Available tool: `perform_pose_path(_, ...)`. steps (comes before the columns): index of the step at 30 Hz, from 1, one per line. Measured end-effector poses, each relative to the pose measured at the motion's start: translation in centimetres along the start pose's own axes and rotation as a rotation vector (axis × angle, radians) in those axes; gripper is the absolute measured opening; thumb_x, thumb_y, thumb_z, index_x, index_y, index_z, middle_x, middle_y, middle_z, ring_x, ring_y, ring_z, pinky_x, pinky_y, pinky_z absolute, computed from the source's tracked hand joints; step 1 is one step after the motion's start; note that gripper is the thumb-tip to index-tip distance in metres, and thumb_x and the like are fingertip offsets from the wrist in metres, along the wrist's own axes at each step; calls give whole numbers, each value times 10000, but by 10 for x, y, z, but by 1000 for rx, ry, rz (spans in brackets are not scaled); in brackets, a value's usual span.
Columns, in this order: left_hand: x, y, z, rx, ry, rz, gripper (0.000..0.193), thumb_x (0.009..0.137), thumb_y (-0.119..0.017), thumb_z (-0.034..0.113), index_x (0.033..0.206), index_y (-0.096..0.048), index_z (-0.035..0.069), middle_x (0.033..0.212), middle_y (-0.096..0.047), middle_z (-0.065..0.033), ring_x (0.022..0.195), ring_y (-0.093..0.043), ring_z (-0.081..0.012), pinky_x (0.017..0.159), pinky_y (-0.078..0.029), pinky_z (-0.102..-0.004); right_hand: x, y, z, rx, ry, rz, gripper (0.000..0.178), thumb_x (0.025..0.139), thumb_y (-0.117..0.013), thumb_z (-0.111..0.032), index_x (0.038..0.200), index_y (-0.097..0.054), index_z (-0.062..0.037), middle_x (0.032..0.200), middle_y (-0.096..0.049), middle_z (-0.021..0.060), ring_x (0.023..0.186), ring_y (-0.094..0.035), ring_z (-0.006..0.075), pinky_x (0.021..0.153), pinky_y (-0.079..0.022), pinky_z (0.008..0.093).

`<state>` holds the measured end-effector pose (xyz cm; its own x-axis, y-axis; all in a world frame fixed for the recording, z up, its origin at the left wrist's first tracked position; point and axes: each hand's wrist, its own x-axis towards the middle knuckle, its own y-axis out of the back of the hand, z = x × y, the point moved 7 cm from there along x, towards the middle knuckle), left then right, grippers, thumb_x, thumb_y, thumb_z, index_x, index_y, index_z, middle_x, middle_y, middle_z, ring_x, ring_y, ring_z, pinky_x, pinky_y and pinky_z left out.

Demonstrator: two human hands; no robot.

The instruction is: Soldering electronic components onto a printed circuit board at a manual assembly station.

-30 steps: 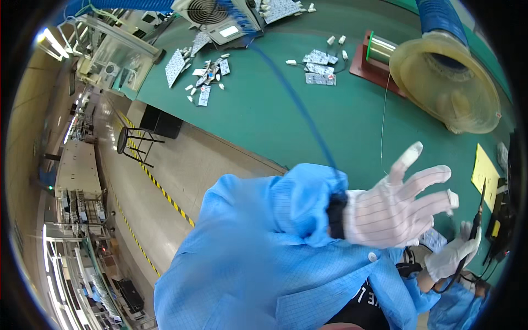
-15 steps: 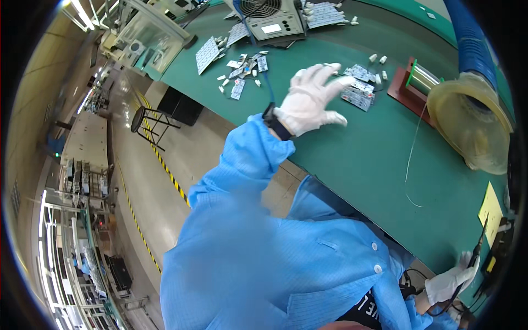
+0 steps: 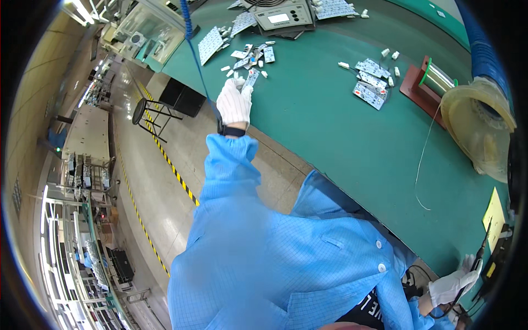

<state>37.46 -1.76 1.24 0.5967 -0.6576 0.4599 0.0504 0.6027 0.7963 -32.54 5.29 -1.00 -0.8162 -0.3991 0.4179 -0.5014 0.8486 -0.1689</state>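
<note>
Two gloved hands work far apart over the bench [image 3: 352, 143]. The left hand [image 3: 234, 104] is at the near edge of the loose pile [image 3: 254, 56] on the left, its fingertips at the near end of one board [image 3: 252, 77]; I cannot tell whether they have closed on it. The right hand [image 3: 454, 283], at the near right, is wrapped around the iron [image 3: 480, 253], tip pointing away, probably to keep it clear of the sleeve. The spool [image 3: 438, 76] stands on the far right, its wire [image 3: 421, 170] trailing nearer, likely for easy reach. The hood [image 3: 476, 126] opens beside it, presumably to draw fumes. The right-hand boards [image 3: 371, 93] lie overlapping, perhaps to set them apart from the pile.
</note>
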Motion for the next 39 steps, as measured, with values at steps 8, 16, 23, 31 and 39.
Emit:
perform_pose_path(8, -138, 24, 194, -960, -152, -768, 272, 798, -769, 86, 1007, -625, -12, 892, -653, -34, 798, -600, -94, 737, -502, -255, -3, 20, 3, -49, -16, -478, 556, 1083, -323, -404, 1370, -444, 57, 1150, -618, 217, 1044, -609, 303, 986, -480, 422)
perform_pose_path(16, -217, 25, 288, -787, -584, -1115, 350, 781, -818, 169, 1036, -642, 6, 880, -693, -63, 740, -647, -128, 713, -533, -273, -73, -23, -50, 303, 64, -600, 507, 1024, -443, -502, 1373, -450, -134, 1005, -654, 237, 857, -674, 343, 606, -557, 347)
perform_pose_path(23, -234, 27, 291, -817, -592, -1201, 337, 791, -807, 182, 1038, -651, 13, 904, -718, -88, 783, -693, -152, 723, -551, -286, -89, -53, -67, 488, 15, -964, 493, 950, -636, -119, 1380, -415, -210, 1231, -571, 278, 1067, -640, 417, 708, -606, 393)
perform_pose_path(31, -238, 36, 299, -836, -684, -1172, 329, 794, -800, 194, 1032, -660, 15, 901, -718, -99, 791, -713, -213, 731, -563, -313, -98, -56, -60, 430, 12, -1072, 638, 898, -637, 39, 1416, -345, -193, 1357, -499, 239, 1177, -607, 401, 830, -596, 425)
perform_pose_path(39, -240, 33, 299, -795, -691, -1181, 362, 778, -825, 217, 1027, -662, 12, 912, -721, -99, 808, -713, -203, 752, -560, -313, -99, -55, -55, 454, -106, -989, 649, 838, -665, 139, 1373, -413, -128, 1336, -509, 274, 1157, -624, 390, 873, -585, 430)
